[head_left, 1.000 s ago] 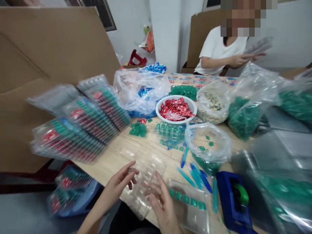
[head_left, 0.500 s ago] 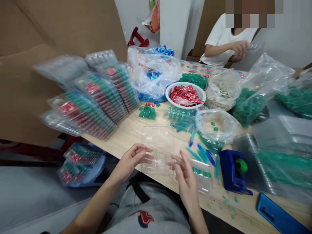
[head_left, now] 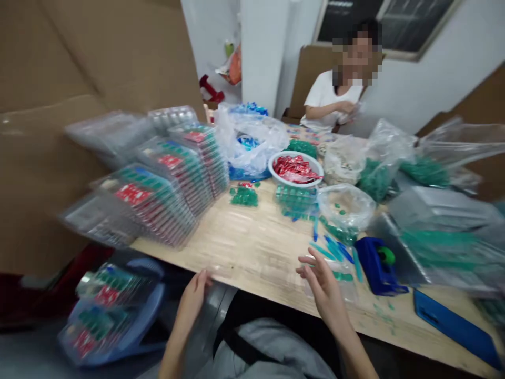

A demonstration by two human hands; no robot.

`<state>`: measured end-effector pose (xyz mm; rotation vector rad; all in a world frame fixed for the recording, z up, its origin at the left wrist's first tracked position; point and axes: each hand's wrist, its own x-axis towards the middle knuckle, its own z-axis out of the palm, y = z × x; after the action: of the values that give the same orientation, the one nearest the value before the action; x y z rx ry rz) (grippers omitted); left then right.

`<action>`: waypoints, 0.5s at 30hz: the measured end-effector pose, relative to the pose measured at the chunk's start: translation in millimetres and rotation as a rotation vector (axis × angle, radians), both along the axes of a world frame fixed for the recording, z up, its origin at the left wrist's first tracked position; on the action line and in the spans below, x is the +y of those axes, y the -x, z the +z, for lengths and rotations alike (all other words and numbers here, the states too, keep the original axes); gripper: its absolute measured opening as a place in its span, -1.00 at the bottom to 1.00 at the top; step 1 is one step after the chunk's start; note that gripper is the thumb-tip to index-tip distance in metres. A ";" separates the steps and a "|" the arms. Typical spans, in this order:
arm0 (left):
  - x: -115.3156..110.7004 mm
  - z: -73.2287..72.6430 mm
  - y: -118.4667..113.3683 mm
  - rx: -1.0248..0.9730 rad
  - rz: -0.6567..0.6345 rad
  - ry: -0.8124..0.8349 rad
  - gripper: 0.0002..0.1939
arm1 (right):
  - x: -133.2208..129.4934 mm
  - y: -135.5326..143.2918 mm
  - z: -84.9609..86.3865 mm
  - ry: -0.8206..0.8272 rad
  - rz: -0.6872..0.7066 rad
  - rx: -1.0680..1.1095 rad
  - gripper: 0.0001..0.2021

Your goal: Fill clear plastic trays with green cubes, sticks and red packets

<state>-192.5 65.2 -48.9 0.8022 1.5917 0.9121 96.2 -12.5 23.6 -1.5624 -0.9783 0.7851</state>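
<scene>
Clear tray [head_left: 347, 290] nr tbl edge [head_left: 236, 285], R hand [head_left: 325, 287] fingers apart, L hand [head_left: 193, 299] curled, hold unclear.

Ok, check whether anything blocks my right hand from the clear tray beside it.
Nothing visible does: your right hand appears over the left part of the clear tray. Teal and blue sticks lie beyond and beside it, not between.

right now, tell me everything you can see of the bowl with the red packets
The bowl is round, shallow and pale, smooth like plastic, with a thin rim. It stands upright on the table, heaped with shiny red packets marked in white. A plastic bag is close on its left, and green pieces in clear plastic lie just in front. Whether these touch it is too blurred to tell. Neither the left hand nor the right hand touches it.
</scene>
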 end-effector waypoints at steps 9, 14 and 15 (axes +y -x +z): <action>37.4 59.5 13.5 -0.262 -0.397 -0.130 -0.29 | 91.8 -19.1 52.3 0.113 0.150 -0.196 -0.17; 79.6 111.7 -78.4 -0.463 -0.449 -0.258 -0.07 | 141.1 -33.2 92.6 0.072 0.001 -0.350 0.03; 85.6 118.6 -86.2 -0.478 -0.444 -0.287 -0.12 | 136.9 -36.3 97.3 0.051 -0.052 -0.375 0.01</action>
<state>-106.3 150.9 69.7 0.9987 0.8336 0.9257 132.5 124.3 121.0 -1.8118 -1.1874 0.4915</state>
